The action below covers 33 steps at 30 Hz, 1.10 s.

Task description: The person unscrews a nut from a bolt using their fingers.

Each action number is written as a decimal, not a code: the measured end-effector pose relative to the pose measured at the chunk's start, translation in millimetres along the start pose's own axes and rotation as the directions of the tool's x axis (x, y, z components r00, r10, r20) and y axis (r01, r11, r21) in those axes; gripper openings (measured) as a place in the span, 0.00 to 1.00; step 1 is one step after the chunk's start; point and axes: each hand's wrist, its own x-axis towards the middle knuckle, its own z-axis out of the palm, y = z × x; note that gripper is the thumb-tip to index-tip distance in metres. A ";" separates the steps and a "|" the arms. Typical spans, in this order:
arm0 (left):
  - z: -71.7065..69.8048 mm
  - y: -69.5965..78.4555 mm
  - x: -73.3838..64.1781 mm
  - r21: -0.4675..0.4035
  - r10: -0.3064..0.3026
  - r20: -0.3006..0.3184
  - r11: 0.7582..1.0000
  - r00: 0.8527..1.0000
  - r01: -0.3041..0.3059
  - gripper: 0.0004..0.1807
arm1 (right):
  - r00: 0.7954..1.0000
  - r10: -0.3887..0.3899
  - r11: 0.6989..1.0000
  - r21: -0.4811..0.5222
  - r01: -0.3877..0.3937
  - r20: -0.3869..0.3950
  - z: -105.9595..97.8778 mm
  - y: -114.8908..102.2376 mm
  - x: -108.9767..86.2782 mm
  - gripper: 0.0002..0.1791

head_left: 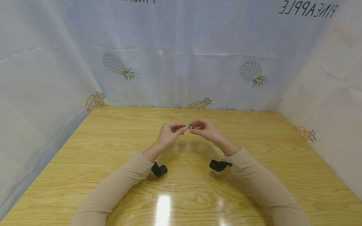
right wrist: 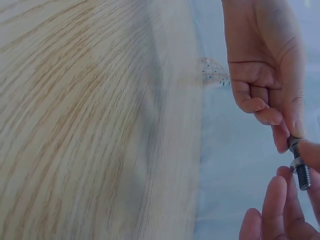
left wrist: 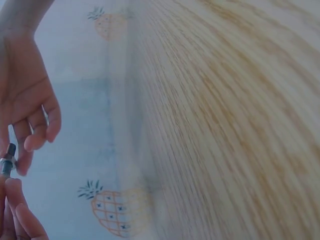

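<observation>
Metal bolt (right wrist: 304,179) pinched in L hand grip (head_left: 169,134), w/ nut (right wrist: 297,164) in narrow R hand grip (head_left: 207,129)

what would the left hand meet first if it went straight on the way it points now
Beyond the bolt it pinches, probably the right hand, just ahead; exact depth is hard to judge.

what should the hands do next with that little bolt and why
Probably turn the nut slightly with the right hand while the left hand steadies the bolt: the left hand grips one end, the nut sits partway along the bolt, and the right hand's fingers are at the nut.
</observation>
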 end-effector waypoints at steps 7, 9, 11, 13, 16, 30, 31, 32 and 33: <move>0.2 0.1 -0.3 0.013 0.000 -0.005 1.000 1.000 0.000 0.14 | 0.998 0.053 0.999 0.012 -0.053 0.027 -0.1 -0.2 2.1 0.22; 0.1 0.2 -0.4 0.012 0.001 -0.006 1.000 1.000 -0.001 0.14 | 0.999 0.049 0.999 0.008 -0.049 0.020 0.1 -0.9 1.7 0.20; 0.1 0.3 -0.6 0.010 0.005 -0.007 1.000 1.000 -0.005 0.14 | 0.999 0.035 0.999 0.008 -0.035 0.011 0.2 -0.7 1.4 0.19; -0.1 0.4 -0.7 0.002 0.006 -0.005 1.000 1.000 -0.006 0.14 | 1.000 0.019 1.000 0.014 -0.019 0.007 0.4 -0.4 0.9 0.20; -0.1 0.6 -0.8 0.003 0.009 -0.004 1.000 1.000 -0.009 0.14 | 1.000 0.025 0.999 0.024 -0.025 0.007 0.2 -1.1 0.3 0.23; 0.0 0.3 -1.4 -0.014 0.013 -0.003 1.000 1.000 -0.013 0.14 | 0.999 0.031 1.000 0.001 -0.031 0.017 0.7 -0.4 1.2 0.22; 0.0 0.5 -1.5 -0.013 0.013 -0.004 1.000 1.000 -0.013 0.14 | 0.999 0.040 0.999 0.006 -0.041 0.019 0.8 -0.1 1.6 0.22; 0.1 0.5 -1.5 -0.011 0.012 -0.006 1.000 1.000 -0.013 0.14 | 0.999 0.048 0.999 0.008 -0.049 0.023 1.0 0.1 1.8 0.22; 0.3 0.3 -1.5 -0.008 0.014 -0.006 1.000 1.000 -0.014 0.14 | 0.998 0.058 0.998 0.012 -0.058 0.028 1.2 0.2 2.1 0.23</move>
